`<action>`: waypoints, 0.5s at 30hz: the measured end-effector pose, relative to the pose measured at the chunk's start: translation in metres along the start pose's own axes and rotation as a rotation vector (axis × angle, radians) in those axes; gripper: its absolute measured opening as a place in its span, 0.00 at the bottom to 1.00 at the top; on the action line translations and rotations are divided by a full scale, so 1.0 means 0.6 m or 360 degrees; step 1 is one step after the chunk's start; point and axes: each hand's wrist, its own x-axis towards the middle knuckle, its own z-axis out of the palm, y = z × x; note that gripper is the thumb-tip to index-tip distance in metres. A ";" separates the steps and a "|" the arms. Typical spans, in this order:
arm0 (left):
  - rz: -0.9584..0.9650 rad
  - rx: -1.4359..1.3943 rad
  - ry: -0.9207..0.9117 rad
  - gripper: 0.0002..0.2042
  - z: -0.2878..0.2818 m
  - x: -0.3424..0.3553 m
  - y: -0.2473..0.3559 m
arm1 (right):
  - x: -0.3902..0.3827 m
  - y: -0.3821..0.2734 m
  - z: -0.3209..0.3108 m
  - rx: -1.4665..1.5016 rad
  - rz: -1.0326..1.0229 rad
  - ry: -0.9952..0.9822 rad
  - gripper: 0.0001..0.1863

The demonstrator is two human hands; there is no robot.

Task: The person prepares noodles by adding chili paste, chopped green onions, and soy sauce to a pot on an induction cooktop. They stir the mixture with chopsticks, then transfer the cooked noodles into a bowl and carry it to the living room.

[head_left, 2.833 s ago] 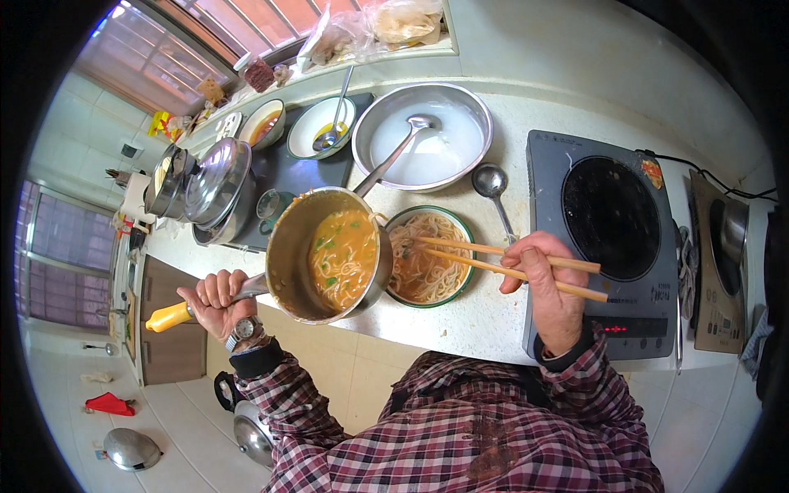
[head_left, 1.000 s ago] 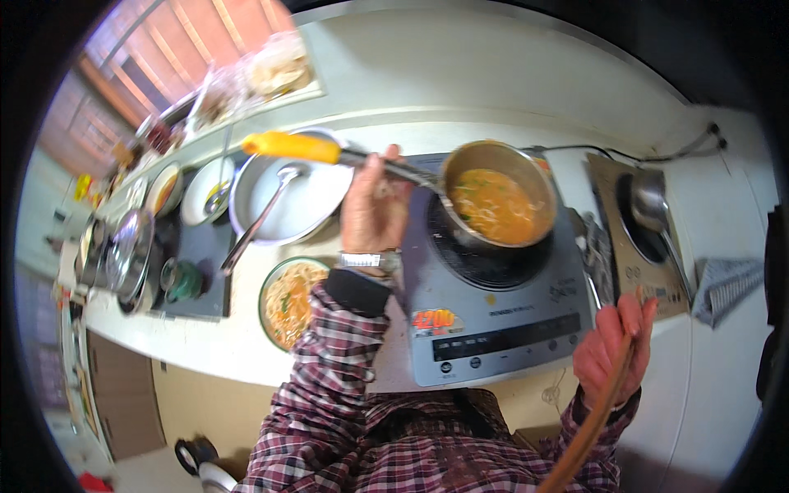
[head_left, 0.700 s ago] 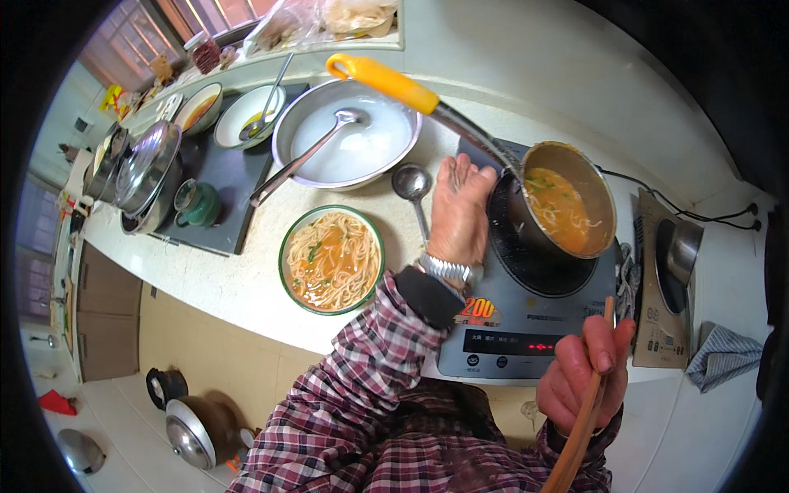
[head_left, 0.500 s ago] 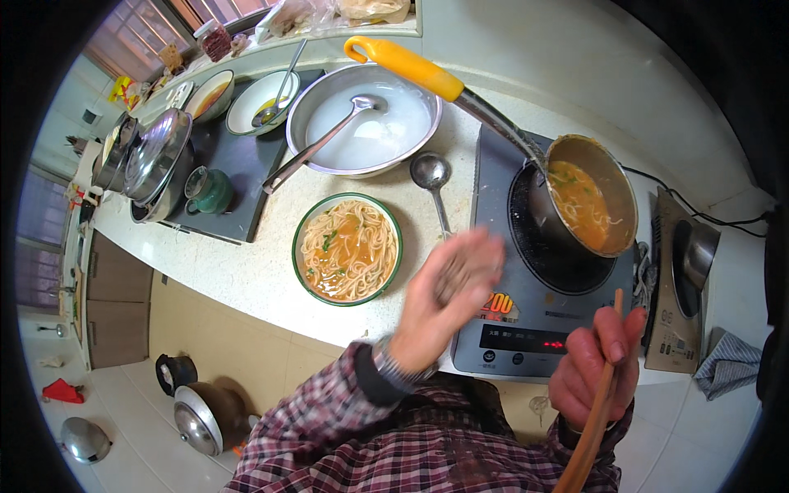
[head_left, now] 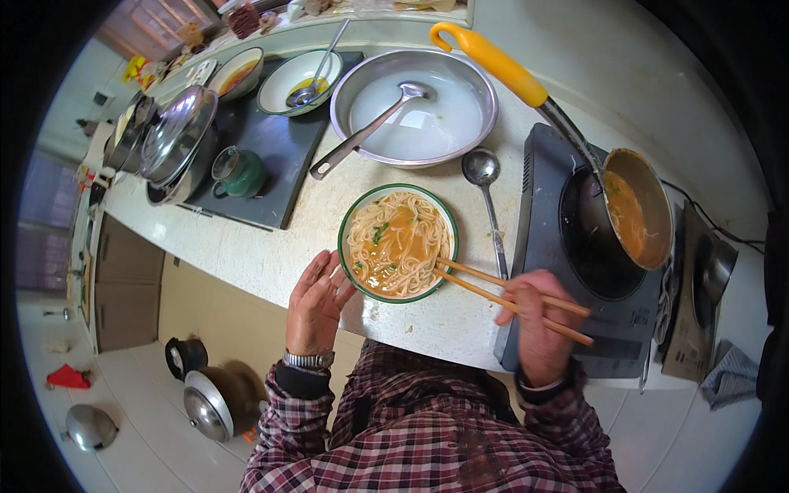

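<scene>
A green-rimmed bowl (head_left: 453, 215) of noodles (head_left: 400, 246) in orange-brown broth with bits of green stands near the counter's front edge. My left hand (head_left: 314, 302), a metal watch at its wrist, is at the bowl's near left side. Its fingers are stretched out along the outer wall; whether they press on it I cannot tell. My right hand (head_left: 538, 324) is closed around a pair of wooden chopsticks (head_left: 477, 280). Slightly parted, their tips reach into the noodles at the bowl's right side.
An induction cooker (head_left: 538, 189) on the right bears a tilted pot (head_left: 664, 185) with a yellow handle and soup inside. Behind the bowl are a steel basin (head_left: 485, 135) of cloudy water with a spatula (head_left: 362, 141) and a ladle (head_left: 490, 201). A teal jug (head_left: 240, 174) and dishes stand left.
My left hand has swung left from beside the cooker to the bowl's side. My right hand has brought the chopsticks up and over, their tips now in the noodles. The view has shifted left.
</scene>
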 end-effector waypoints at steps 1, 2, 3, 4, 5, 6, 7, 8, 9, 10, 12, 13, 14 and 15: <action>-0.0068 -0.0012 -0.0115 0.26 -0.002 0.016 0.007 | 0.000 0.008 0.022 0.0017 0.0066 0.0001 0.08; -0.0101 0.0020 -0.0168 0.26 -0.003 0.033 0.015 | -0.005 0.013 0.042 0.0183 0.0187 0.0070 0.09; -0.0131 0.0047 -0.0224 0.25 -0.005 0.049 0.021 | -0.010 0.018 0.060 0.0350 0.0299 0.0140 0.11; -0.0167 0.0071 -0.0277 0.25 -0.007 0.064 0.027 | -0.018 0.021 0.076 0.0515 0.0411 0.0211 0.13; -0.0234 0.0116 -0.0289 0.25 -0.010 0.078 0.032 | -0.027 0.023 0.090 0.0726 0.0674 0.0205 0.24; -0.0284 0.0151 -0.0343 0.26 -0.013 0.093 0.037 | -0.035 0.025 0.102 0.0736 0.0794 0.0080 0.27; -0.0334 0.0181 -0.0391 0.27 -0.016 0.107 0.039 | -0.043 0.027 0.113 0.0734 0.0970 -0.0065 0.30; -0.0370 0.0207 -0.0451 0.29 -0.018 0.121 0.041 | -0.048 0.030 0.124 0.0692 0.1228 -0.0163 0.33; -0.0432 0.0201 -0.0508 0.27 -0.019 0.133 0.043 | -0.051 0.034 0.140 0.0860 0.1399 -0.0204 0.39; -0.0494 0.0215 -0.0560 0.27 -0.020 0.143 0.043 | -0.052 0.037 0.156 0.1071 0.1240 -0.0254 0.38; -0.0596 0.0264 -0.0654 0.25 -0.018 0.160 0.040 | -0.048 0.049 0.196 0.1263 0.1038 -0.0038 0.34; -0.0640 0.0263 -0.0690 0.26 -0.017 0.164 0.039 | -0.045 0.054 0.211 0.1297 0.1060 0.0085 0.33; -0.0650 0.0280 -0.0690 0.26 -0.016 0.166 0.037 | -0.042 0.058 0.225 0.1337 0.1048 0.0181 0.32; -0.0650 0.0306 -0.0676 0.26 -0.014 0.166 0.036 | -0.040 0.062 0.234 0.1397 0.0976 0.0249 0.31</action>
